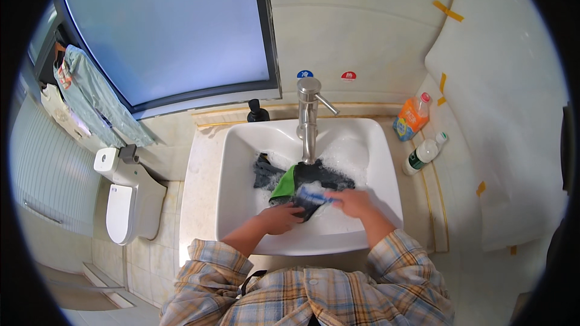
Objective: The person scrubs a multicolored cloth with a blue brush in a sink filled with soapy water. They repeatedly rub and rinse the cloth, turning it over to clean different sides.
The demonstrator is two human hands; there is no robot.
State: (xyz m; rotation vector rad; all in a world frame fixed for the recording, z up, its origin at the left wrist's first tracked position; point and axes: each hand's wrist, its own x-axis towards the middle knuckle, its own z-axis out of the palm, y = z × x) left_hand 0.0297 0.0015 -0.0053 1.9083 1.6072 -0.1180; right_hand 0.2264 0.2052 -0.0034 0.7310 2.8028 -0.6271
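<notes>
In a white washbasin (380,217) lies a wet dark grey and green garment (324,175) among soap suds (349,154). My left hand (282,218) holds the garment's near edge, its fingers resting over the cloth. A blue scrubbing brush (313,195) is in my right hand (355,203), slightly blurred. The brush head lies against the dark cloth, with foam around it. Over the garment's far part stands the spout of a brushed-metal faucet (309,117). The underside of the garment is hidden.
A black pump bottle (258,111) stands behind the basin. On the right ledge are an orange detergent bottle (410,118) and a clear plastic bottle (424,156) with a green label. A toilet (120,210) and hanging clothes (93,95) are to the left, below a frosted window (172,31).
</notes>
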